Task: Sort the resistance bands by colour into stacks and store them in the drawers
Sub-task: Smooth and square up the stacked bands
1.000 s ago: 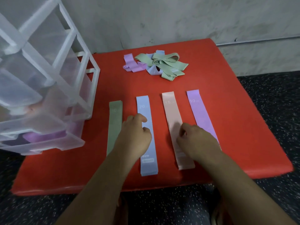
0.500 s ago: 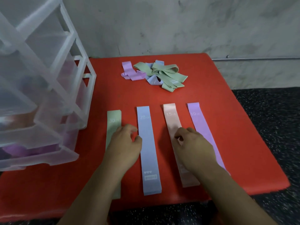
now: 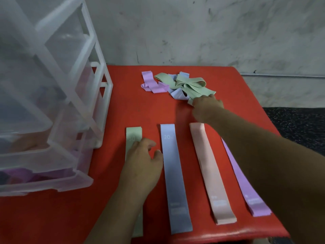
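Four flat stacks lie side by side on the red table (image 3: pixel 126 106): a green band (image 3: pixel 133 133), a blue band (image 3: pixel 173 173), a pink band (image 3: pixel 209 169) and a purple band (image 3: pixel 246 189). My left hand (image 3: pixel 142 166) rests on the green band with loosely bent fingers. At the back lies a tangled pile of bands (image 3: pixel 186 85) in green, blue and purple. My right hand (image 3: pixel 205 108) reaches to the pile's near edge and pinches the end of a loose green band (image 3: pixel 190 101). My right forearm crosses over the tops of the pink and purple bands.
A translucent plastic drawer unit (image 3: pixel 52 103) stands on the table's left side; its lowest drawer (image 3: pixel 44 180) is pulled out and holds purple bands. A grey wall runs behind the table. Dark speckled floor lies to the right.
My right hand left the pink band and moved forward to the pile, taking hold of a green band. My left hand shifted slightly left onto the green band.
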